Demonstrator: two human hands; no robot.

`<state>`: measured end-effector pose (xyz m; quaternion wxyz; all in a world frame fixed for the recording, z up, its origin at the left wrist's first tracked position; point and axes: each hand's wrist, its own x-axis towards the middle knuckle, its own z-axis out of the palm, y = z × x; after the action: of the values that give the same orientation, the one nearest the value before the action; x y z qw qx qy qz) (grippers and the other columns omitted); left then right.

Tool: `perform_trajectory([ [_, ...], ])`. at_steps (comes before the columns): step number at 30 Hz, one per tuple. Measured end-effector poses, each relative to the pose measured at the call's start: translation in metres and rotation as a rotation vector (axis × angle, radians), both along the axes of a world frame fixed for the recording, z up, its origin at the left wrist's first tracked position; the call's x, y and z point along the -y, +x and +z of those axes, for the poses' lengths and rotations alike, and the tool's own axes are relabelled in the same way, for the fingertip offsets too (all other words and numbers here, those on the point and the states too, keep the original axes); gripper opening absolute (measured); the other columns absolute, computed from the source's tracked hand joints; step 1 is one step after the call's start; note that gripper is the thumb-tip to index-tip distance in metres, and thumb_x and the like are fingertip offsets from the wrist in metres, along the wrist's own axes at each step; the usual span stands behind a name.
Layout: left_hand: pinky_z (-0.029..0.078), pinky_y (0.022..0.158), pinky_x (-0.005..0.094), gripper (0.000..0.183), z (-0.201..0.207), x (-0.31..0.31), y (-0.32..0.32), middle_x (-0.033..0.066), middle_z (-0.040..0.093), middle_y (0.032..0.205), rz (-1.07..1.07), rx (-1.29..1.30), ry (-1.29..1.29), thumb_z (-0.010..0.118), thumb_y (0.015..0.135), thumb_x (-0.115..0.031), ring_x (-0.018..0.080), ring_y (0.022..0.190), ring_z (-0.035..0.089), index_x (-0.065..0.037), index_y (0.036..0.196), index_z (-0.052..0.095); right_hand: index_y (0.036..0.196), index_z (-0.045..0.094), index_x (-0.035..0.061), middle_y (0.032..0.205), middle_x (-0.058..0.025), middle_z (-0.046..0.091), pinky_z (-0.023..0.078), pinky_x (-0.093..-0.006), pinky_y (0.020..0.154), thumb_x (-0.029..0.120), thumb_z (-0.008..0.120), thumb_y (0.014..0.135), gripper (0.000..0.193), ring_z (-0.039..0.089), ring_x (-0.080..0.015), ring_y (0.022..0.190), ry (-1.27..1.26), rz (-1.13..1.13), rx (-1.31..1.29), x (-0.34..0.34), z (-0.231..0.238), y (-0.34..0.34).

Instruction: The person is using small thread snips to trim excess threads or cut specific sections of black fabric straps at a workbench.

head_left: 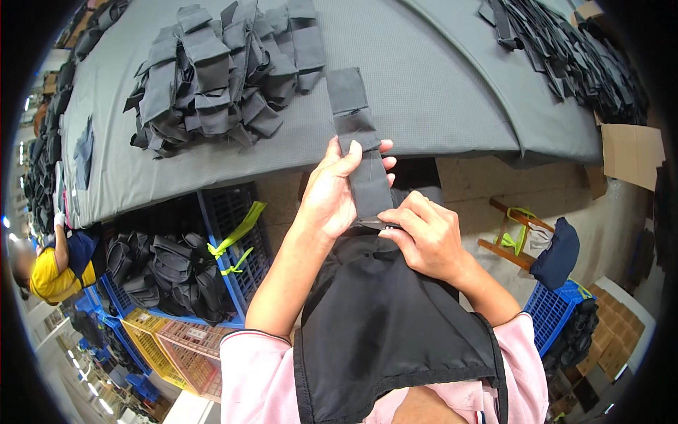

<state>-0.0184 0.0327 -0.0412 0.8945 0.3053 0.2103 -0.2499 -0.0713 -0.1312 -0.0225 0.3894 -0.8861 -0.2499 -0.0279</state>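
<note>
My left hand [332,187] is closed round a dark grey fabric strip [370,180], with the thumb on top and the fingertips showing past its right edge. The strip is one of a chain of folded fabric pieces [346,92] that runs up onto the cloth-covered table. At the strip's lower end my right hand [427,233] is pinched on a small, thin metallic tool [372,223]. Its tip lies against the strip's edge; the fingers hide most of it. Loose threads stick out near the left thumb.
A heap of similar fabric pieces [212,78] lies on the grey table cover [424,85], with another pile [565,56] at far right. Blue crate [233,261] of black bags stands below left. A wooden stool [512,237] is at right. A person in yellow [60,272] is at far left.
</note>
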Motion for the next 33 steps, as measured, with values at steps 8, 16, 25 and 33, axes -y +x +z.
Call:
perform_trajectory([
  [8,0.055,0.082,0.0449,0.027,-0.006,-0.002,0.0,0.0214,0.052,0.121,0.007,-0.016,-0.044,0.039,0.099,-0.02,0.0292,0.1,0.06,-0.003,0.119,0.036,0.085,0.064,0.0076,0.071,-0.0033,0.051,0.043,-0.0313,0.052,0.011,0.075,0.065,0.023,0.055,-0.0185,0.06,0.021,-0.028,0.083,0.013,-0.003,-0.007],
  [16,0.054,0.084,0.046,0.029,-0.001,0.001,0.0,0.0205,0.052,0.123,-0.009,-0.009,-0.048,0.039,0.099,-0.02,0.0295,0.102,0.059,-0.004,0.123,0.035,0.087,0.065,0.0068,0.074,-0.0044,0.053,0.045,-0.0311,0.053,0.008,0.074,0.067,0.023,0.055,-0.0208,0.059,0.048,-0.01,-0.018,0.008,-0.002,-0.003],
  [25,0.054,0.085,0.0408,0.038,0.0,0.004,-0.007,0.0153,0.05,0.129,-0.074,0.15,0.033,0.047,0.096,-0.024,0.0234,0.105,0.059,-0.01,0.129,0.035,0.097,0.061,0.0043,0.08,-0.0012,0.04,0.035,-0.0227,0.058,0.003,0.076,0.063,0.037,0.04,-0.0105,0.068,0.28,-0.104,-0.449,0.008,-0.003,0.029],
  [33,0.058,0.069,0.0365,0.032,0.002,0.003,0.001,0.0169,0.054,0.123,0.011,0.091,-0.034,0.041,0.098,-0.024,0.0236,0.09,0.063,-0.008,0.125,0.036,0.078,0.057,0.0067,0.069,-0.0038,0.046,0.043,-0.031,0.05,-0.002,0.066,0.055,0.026,0.055,-0.0193,0.058,0.084,0.14,0.111,-0.004,-0.01,-0.013],
])
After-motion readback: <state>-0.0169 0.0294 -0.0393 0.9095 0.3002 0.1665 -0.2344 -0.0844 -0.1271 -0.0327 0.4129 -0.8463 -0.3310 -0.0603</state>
